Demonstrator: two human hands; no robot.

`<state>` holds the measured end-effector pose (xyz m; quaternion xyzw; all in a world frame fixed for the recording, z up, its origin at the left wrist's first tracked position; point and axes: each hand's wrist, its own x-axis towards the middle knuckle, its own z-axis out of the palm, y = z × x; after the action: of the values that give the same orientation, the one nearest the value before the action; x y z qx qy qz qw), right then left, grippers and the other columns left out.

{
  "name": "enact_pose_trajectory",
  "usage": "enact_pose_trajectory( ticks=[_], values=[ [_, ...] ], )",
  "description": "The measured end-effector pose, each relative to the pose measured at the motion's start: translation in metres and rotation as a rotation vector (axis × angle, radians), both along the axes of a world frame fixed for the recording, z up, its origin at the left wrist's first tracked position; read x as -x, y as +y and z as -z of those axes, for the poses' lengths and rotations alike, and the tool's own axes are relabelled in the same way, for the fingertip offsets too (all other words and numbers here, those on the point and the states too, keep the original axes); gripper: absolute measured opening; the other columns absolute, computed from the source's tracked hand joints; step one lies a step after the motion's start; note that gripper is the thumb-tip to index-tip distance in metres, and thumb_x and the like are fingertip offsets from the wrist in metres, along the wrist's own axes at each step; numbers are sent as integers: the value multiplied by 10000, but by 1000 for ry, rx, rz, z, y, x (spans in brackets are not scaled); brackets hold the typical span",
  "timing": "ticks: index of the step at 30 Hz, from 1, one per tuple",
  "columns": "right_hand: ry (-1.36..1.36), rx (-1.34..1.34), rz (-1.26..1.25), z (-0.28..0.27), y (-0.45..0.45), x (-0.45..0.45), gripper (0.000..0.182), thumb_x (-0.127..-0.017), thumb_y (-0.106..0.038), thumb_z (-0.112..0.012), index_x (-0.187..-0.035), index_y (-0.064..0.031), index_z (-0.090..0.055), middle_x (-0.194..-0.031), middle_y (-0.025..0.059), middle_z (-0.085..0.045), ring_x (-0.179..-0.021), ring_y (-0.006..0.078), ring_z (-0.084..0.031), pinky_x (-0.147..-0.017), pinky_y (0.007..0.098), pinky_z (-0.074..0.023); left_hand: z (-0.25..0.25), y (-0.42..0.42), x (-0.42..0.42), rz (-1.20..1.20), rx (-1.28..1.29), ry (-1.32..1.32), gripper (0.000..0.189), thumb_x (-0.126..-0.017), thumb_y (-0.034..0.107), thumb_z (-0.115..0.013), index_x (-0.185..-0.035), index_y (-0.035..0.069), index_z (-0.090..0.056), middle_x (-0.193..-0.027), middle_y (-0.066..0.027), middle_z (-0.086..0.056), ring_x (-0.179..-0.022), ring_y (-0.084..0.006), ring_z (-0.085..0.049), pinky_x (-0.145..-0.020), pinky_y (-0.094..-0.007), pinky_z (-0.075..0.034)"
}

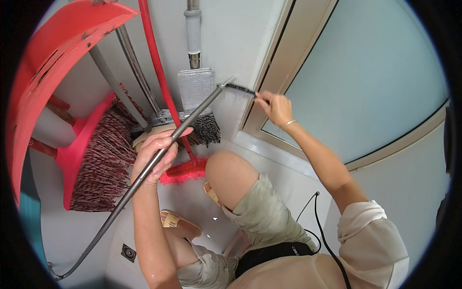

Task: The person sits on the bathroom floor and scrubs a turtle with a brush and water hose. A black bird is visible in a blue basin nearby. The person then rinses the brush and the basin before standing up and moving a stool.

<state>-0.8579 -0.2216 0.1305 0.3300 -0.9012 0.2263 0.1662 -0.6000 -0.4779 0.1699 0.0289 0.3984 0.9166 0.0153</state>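
Observation:
My left hand (157,155) is closed around a long, thin grey metal pole (144,175). The pole slants from the lower left, where it bends near its end, up toward the wall. In my right hand (278,108) is a slim black brush (240,89), held by its handle. Its far end meets or overlaps the pole's upper tip, where some blur hides the exact contact. My fingers on the left look wet. Behind the pole stand a red broom (187,168) and a flat mop with a grey pad (196,86).
A red dustpan (68,43) hangs close at upper left. String mops (101,169) lean by the wall. At right is a frosted glass door (364,72). A floor drain (128,253) lies at lower left. A black cord (319,224) runs beside my waist.

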Motion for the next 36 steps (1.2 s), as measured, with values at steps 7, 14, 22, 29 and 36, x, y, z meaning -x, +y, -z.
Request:
enact_pose_trajectory(
  ticks=[7,14,22,29,36],
  values=[
    [-59,308,-66,-45,-9,0,270,-840,-401,-578,-836,-152,-683,-688,121,-629,-641,339,-595,-548,399,-462,6,-13,-6,-63,115,-155,420,-876,103,-400,-1199,-161,-448,-497,-56,-473,-274,-44,-300,-234,-168,-250],
    [-187,-127,44,95,21,0,242,-832,-362,-593,-820,-136,-678,-720,133,-632,-662,333,-592,-573,424,-457,14,-7,1,-22,258,-316,372,-875,118,-465,-1155,-122,-513,-498,-39,-468,-284,-40,-310,-247,-177,-233],
    [-221,48,116,80,-9,-16,230,-815,-353,-609,-861,-144,-691,-711,120,-643,-658,322,-616,-574,413,-473,18,-18,-4,-66,245,-360,377,-883,107,-435,-1183,-111,-497,-478,-33,-451,-281,-34,-297,-249,-174,-224],
    [-303,-40,174,120,-10,-25,217,-811,-340,-613,-859,-136,-671,-792,141,-653,-755,335,-623,-636,453,-484,11,-14,-7,-55,200,-268,378,-887,109,-436,-1173,-132,-491,-521,-56,-491,-283,-35,-306,-241,-177,-237],
    [-292,-37,293,142,9,-36,247,-802,-348,-628,-876,-118,-677,-749,136,-653,-729,350,-624,-630,443,-486,5,-7,1,-62,217,-238,439,-896,118,-417,-1223,-173,-398,-474,-14,-414,-278,-31,-282,-238,-170,-241]
  ],
)
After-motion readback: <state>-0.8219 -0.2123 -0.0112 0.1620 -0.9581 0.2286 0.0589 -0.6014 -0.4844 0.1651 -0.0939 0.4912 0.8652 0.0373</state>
